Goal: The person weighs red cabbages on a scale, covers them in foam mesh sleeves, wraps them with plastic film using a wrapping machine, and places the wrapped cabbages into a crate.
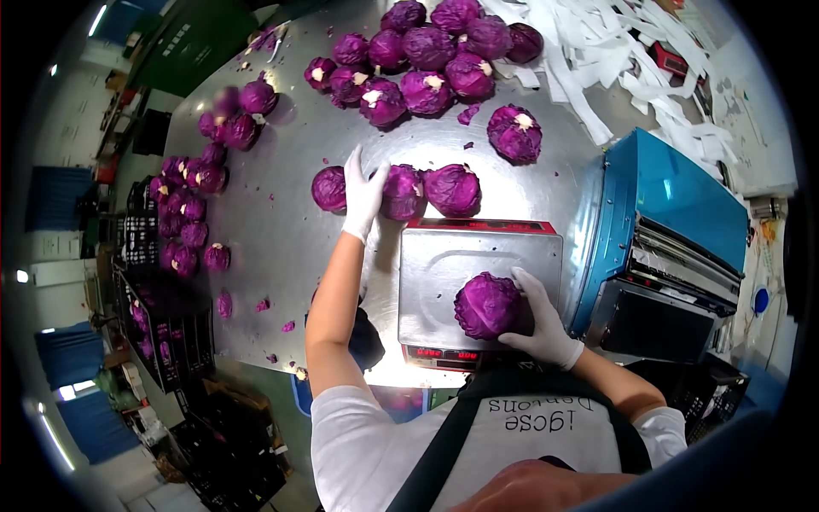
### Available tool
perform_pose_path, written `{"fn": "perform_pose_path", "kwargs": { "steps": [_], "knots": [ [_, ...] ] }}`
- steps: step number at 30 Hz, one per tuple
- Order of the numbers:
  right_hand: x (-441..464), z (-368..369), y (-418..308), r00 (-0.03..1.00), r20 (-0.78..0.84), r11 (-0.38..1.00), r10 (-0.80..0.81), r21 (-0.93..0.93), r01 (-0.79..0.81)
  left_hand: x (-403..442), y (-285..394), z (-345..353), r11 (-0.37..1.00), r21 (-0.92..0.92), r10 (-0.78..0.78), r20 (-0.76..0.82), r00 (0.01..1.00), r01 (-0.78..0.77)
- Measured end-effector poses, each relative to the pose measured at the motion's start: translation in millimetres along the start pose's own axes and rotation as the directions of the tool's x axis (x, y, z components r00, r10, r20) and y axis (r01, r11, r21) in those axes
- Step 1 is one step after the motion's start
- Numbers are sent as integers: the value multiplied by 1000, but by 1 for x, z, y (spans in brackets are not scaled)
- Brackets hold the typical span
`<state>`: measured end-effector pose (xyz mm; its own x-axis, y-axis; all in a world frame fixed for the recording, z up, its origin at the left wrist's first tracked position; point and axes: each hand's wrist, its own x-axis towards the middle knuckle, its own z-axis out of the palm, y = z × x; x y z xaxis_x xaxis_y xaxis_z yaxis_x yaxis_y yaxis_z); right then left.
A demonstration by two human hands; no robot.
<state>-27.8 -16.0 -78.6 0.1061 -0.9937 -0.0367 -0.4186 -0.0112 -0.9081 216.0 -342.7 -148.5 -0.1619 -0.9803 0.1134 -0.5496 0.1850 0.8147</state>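
Note:
A red cabbage [487, 305] rests on the steel pan of a weighing scale [431, 294]. My right hand [544, 327], in a white glove, cups its right side with thumb and fingers. Beyond the scale, my gloved left hand [365, 194] reaches in between a smaller cabbage [329, 189] on its left and another cabbage [403, 193] on its right. Its fingers are stretched and the thumb is apart, close to or touching the right one. One more cabbage [453, 190] sits at the scale's far edge. Red digits glow on the scale's near display [440, 355].
Many cabbages [429, 48] crowd the far side of the steel table [281, 192]; another group [183, 205] lines its left edge. A blue machine [674, 213] stands right of the scale, with white strips [589, 68] piled behind. Black crates [171, 316] stand at the left.

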Motion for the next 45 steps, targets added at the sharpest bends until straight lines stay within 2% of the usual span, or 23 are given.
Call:
{"fn": "perform_pose_path", "kwargs": {
  "steps": [4,5,8,9,11,14,16,17,22,24,26,28,31,34,36,38,39,40,41,42,43,44,45],
  "knots": [
    [2,1,12,999,15,964,51,261,-53,67,11,6,980,-131,-157,-54,986,148],
    [2,2,18,1000,-13,971,29,237,-25,85,19,4,979,-117,-178,-87,980,168],
    [-4,9,33,968,-82,846,237,507,-164,157,12,4,980,-141,-168,-201,965,141],
    [-2,9,35,972,-86,861,218,485,-150,199,-26,19,990,-119,-104,-283,953,73],
    [-2,13,37,948,-109,802,299,567,-188,242,-14,28,996,69,-21,-360,933,49],
    [0,11,37,931,-96,770,352,596,-229,289,3,40,909,410,54,-287,957,72],
    [0,8,36,928,-56,782,368,558,-277,313,0,49,830,542,-8,-228,974,134],
    [0,9,38,926,-52,783,375,553,-286,326,-7,53,828,523,-113,-198,974,202],
    [4,5,33,920,-40,781,390,544,-307,328,-35,35,1000,22,21,-241,970,-16],
    [9,0,28,936,-16,841,352,443,-309,300,-26,17,969,-210,65,-279,958,-127],
    [7,0,28,951,-31,864,307,427,-265,237,10,-5,830,-533,47,-224,973,-163],
    [5,-1,29,970,-42,889,238,412,-200,155,42,-28,740,-672,-66,-95,993,-15],
    [2,3,28,975,-49,882,219,437,-176,25,58,-56,679,-732,64,139,988,59],
    [7,-1,28,974,-31,889,223,416,-190,-96,81,-70,767,-620,-90,155,984,168],
    [28,-30,14,976,39,949,216,226,-219,-163,96,-62,786,-581,-193,93,977,211],
    [62,-65,31,998,-48,990,-48,-138,41,-217,85,-46,805,-565,-224,-5,975,181],
    [86,-82,38,989,-134,987,55,-141,-74,-236,95,-33,851,-486,-258,-59,964,198],
    [115,-107,63,977,-169,933,-132,-353,65,-253,102,-21,888,-400,-297,-120,947,227],
    [140,-137,36,984,-125,948,130,-275,-160,-271,87,-8,920,-282,-315,-124,941,271],
    [172,-158,67,990,-119,802,83,-581,-137,-277,115,1,806,-408,-496,-70,866,428],
    [204,-176,110,988,-75,733,138,-662,-153,-286,120,7,890,-209,-438,-146,887,405],
    [225,-193,131,962,-54,424,267,-890,-167,-294,122,10,925,2,-371,-203,906,379],
    [236,-216,171,891,-72,356,448,-900,-252,-302,118,12,916,-23,-396,-206,895,400]
  ]
}}
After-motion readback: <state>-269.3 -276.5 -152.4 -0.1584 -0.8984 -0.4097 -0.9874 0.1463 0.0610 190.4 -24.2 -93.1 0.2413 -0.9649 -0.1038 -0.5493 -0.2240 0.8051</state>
